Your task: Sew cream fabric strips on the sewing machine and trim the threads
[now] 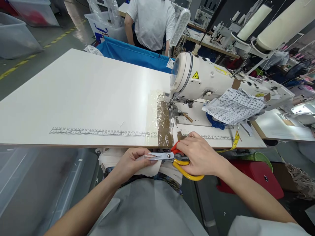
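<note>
My left hand (131, 162) is closed on a piece of white fabric (154, 168) in my lap, just below the table's front edge. My right hand (199, 154) grips scissors (180, 162) with yellow and red handles. Their blades (159, 156) point left and lie across the fabric next to my left fingers. More white fabric (105, 157) is piled in my lap under both hands.
A white sewing machine (209, 78) stands on the white table (81, 98) with printed sheets (233, 105) draped over its arm. A ruler scale (98, 131) runs along the table front. A yellow tape measure (235, 141) hangs at right. A person in white (152, 23) stands behind a blue bin (133, 54).
</note>
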The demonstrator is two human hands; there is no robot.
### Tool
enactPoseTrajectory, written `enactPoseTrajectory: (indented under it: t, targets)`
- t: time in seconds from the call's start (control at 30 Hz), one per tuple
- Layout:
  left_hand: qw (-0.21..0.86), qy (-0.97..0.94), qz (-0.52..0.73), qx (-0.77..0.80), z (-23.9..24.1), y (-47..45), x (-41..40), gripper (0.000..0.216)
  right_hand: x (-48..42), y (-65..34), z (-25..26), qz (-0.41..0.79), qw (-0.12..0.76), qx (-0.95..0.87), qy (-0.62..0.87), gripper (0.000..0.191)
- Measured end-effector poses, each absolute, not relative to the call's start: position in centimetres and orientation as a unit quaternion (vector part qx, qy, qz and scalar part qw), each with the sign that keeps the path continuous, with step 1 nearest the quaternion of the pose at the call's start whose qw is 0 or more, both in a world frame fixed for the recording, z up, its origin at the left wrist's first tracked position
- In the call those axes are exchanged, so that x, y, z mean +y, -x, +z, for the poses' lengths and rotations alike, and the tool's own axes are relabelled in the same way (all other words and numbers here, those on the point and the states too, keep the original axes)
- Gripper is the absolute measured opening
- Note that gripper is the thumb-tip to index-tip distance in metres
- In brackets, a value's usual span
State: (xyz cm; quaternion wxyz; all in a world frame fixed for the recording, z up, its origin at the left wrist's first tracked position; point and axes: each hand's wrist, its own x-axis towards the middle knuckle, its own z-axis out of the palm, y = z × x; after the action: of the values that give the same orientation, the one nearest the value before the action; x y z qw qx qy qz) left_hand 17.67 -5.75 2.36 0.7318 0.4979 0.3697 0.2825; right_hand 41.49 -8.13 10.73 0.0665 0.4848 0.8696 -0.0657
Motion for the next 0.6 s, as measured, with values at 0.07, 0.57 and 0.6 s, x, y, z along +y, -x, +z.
enactPoseTrajectory:
  t: [0.07, 0.57, 0.6]
  targets:
    - [0.730, -0.499, 0.281, 0.373, 2.4, -17.7, -5.8, 0.026, -8.0, -41.2, 10.7, -0.056, 0.067, 0.873, -0.480, 0.028]
    - [0.763, -0.460, 0.240, 0.386, 2.1, -18.1, -5.8, 0.038, -8.3, -42.0, 9.3, -0.142, 0.044, 0.852, -0.503, 0.036]
    - [0.766, -0.456, 0.240, 0.385, 2.2, -18.1, -5.8, 0.036, -8.2, -42.2, 9.3, -0.176, 0.029, 0.839, -0.513, 0.042]
